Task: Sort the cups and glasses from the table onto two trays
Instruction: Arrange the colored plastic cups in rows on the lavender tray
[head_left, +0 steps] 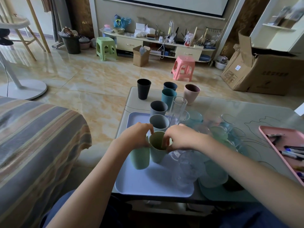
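Observation:
Two green cups stand side by side on the lavender tray (153, 183). My left hand (137, 136) grips the top of the left green cup (139, 159). My right hand (181, 137) pinches the rim of the right green cup (157, 153), fingers inside it. Behind them stand two grey cups (158, 122), the nearer one on the tray. A black cup (144, 88), two teal-blue cups (168, 96) and a pink cup (191, 92) stand further back on the table. Clear glasses (178, 107) and tinted glasses (218, 134) crowd the teal tray (213, 193) to the right.
A pink tray (269, 137) with markers lies at the table's right edge. A striped sofa (32, 137) is to my left. Beyond the table are a pink stool (183, 67), a green stool (106, 47) and cardboard boxes (256, 71).

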A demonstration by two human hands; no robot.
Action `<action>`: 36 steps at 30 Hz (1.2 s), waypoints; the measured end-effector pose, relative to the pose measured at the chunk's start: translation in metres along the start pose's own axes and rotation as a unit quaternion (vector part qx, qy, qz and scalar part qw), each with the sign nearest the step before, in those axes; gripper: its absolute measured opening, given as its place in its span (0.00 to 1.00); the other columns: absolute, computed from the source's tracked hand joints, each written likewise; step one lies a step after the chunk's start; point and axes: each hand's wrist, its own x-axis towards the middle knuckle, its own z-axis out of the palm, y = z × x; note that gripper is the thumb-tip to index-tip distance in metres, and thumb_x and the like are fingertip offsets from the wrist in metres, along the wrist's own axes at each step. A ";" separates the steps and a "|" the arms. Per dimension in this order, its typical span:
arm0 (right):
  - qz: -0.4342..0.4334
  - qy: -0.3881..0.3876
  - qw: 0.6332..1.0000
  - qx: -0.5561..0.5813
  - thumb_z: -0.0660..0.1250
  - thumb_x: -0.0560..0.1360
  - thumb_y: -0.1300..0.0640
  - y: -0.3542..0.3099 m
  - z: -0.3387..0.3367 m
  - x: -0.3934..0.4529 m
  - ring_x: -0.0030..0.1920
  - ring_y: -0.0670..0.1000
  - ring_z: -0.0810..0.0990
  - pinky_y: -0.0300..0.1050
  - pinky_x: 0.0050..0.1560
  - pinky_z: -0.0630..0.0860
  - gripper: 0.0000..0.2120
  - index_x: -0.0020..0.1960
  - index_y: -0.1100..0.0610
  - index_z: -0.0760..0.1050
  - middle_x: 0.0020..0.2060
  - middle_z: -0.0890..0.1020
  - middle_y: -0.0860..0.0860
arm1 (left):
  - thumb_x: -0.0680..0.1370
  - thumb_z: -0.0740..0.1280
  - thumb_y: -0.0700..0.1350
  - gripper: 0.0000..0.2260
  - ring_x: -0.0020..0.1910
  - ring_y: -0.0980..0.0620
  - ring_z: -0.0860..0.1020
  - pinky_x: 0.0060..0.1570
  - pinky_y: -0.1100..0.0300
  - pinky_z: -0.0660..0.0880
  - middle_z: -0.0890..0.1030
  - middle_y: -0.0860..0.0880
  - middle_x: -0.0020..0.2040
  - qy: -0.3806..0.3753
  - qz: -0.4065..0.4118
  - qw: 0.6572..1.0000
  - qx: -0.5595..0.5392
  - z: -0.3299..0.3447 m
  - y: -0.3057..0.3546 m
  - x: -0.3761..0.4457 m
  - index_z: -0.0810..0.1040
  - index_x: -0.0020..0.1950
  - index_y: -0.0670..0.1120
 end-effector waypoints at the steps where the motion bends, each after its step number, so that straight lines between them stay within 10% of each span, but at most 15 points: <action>1: 0.001 -0.005 1.000 -0.015 0.71 0.70 0.47 -0.003 0.003 0.000 0.46 0.53 0.75 0.47 0.53 0.68 0.11 0.49 0.50 0.81 0.45 0.82 0.48 | 0.68 0.72 0.45 0.20 0.43 0.45 0.74 0.43 0.55 0.73 0.67 0.54 0.35 0.009 -0.004 1.000 -0.002 -0.002 -0.001 -0.002 0.72 0.58 0.50; 10: 0.013 0.030 0.993 -0.115 0.66 0.75 0.53 -0.014 0.016 0.009 0.41 0.55 0.67 0.46 0.47 0.62 0.08 0.51 0.53 0.82 0.47 0.81 0.54 | 0.68 0.74 0.45 0.13 0.43 0.48 0.73 0.39 0.58 0.71 0.72 0.52 0.41 -0.009 -0.008 1.000 0.013 -0.008 -0.004 -0.020 0.70 0.45 0.52; 21: 0.042 0.226 0.966 0.116 0.69 0.74 0.52 0.012 0.007 -0.025 0.45 0.44 0.68 0.48 0.57 0.65 0.06 0.50 0.48 0.82 0.45 0.83 0.45 | 0.67 0.75 0.46 0.18 0.40 0.50 0.72 0.39 0.58 0.70 0.74 0.54 0.37 -0.068 0.085 0.994 0.021 0.004 0.025 -0.039 0.71 0.51 0.49; 36: 0.091 0.135 0.984 0.071 0.66 0.76 0.52 0.002 0.018 -0.050 0.53 0.53 0.68 0.45 0.56 0.62 0.10 0.55 0.44 0.80 0.40 0.66 0.45 | 0.69 0.70 0.43 0.05 0.38 0.49 0.70 0.31 0.60 0.63 0.81 0.48 0.44 -0.072 0.194 0.966 0.158 0.028 0.061 -0.058 0.77 0.44 0.46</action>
